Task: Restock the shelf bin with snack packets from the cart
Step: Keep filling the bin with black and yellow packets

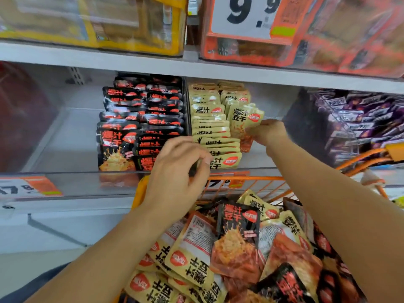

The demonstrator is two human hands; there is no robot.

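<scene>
The right hand [267, 131] pinches a small stack of tan snack packets [244, 119], upright in the shelf bin [258, 158] beside the tan rows. The left hand [177, 171], fingers curled, touches the front tan packet [227, 161]. More packets fill the orange cart [240, 248] below.

Bright, even store light falls from overhead. My view bows outward around the shelf edge [196, 69]; boxes above it smear with blur (the price tag too), while packets below it stay fairly sharp, shadows faint.
</scene>
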